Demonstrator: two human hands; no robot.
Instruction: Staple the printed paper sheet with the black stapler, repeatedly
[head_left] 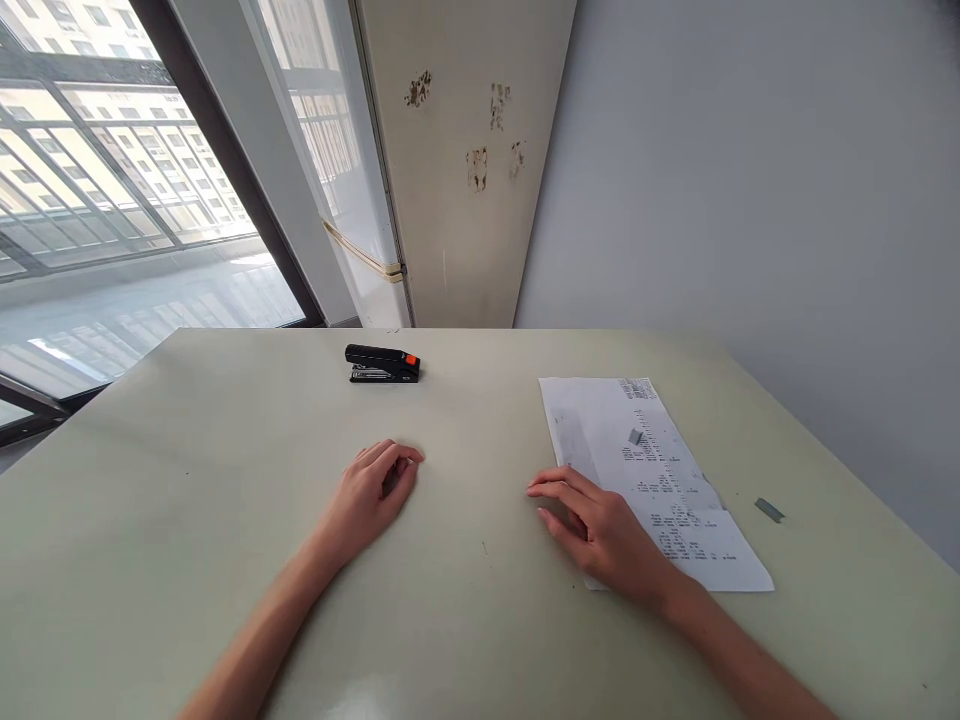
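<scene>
A black stapler (382,365) with an orange-red patch lies near the far edge of the pale table (465,620). My left hand (377,487) rests on the tabletop nearer to me than the stapler, its fingers curled and thumb tip close to the index finger; no object shows in it. Over the left edge of a printed white sheet (675,500) is my right hand (592,525), fingers apart and slightly bent, holding nothing. A small grey piece (636,437) lies on the sheet, and a second grey strip (769,510) is to the sheet's right.
Behind the table stands a whitish refrigerator-like cabinet (465,230) with brown marks on its side. A plain grey wall (735,200) borders the right side. At the left is a large window (112,180) with railings outside.
</scene>
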